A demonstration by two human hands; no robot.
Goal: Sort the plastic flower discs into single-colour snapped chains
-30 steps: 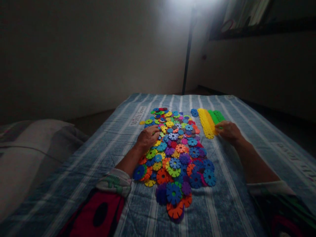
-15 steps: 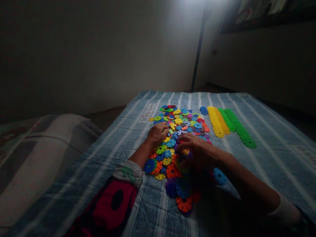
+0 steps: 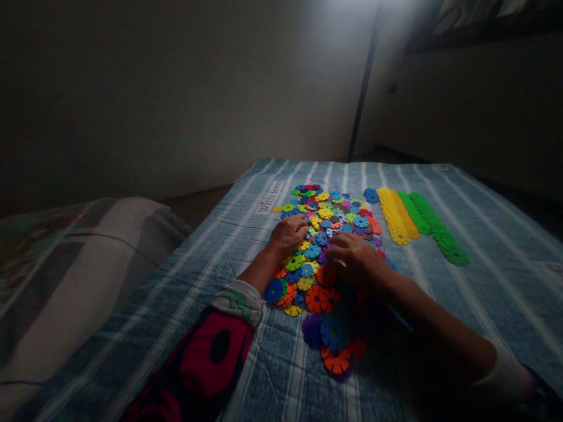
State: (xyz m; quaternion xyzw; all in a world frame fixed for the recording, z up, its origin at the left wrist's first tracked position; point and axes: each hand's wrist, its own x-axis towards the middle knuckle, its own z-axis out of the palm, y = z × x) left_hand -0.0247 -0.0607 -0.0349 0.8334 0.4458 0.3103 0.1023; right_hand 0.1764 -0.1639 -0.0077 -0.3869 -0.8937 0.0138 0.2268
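Observation:
A heap of colourful plastic snowflake discs (image 3: 315, 299) with notched rims spreads over the striped cloth. At the heap's left side my left hand (image 3: 288, 236) rests on the discs, its fingers curled in and closed; whatever lies under the fingertips is hidden. Over the middle right of the heap is my right hand (image 3: 358, 258), palm down. Its fingers are loosely bent and reach left to the discs by a purple one, with no held disc visible. The thumb is in shadow. Nearer to me lie a blue disc (image 3: 334, 332) and an orange disc (image 3: 336, 360).
Beyond my right hand lie overlapping rows of yellow discs (image 3: 393, 217) and green discs (image 3: 444, 234), with some blue discs (image 3: 370, 195) beside them. Striped cloth (image 3: 211, 258) covers the surface. A grey padded shape (image 3: 101, 258) stands at left; a dark pole (image 3: 364, 88) rises behind.
My right hand's fingers have come down and drawn closer together over the discs. My left hand stays on the heap. The whole view has shifted slightly.

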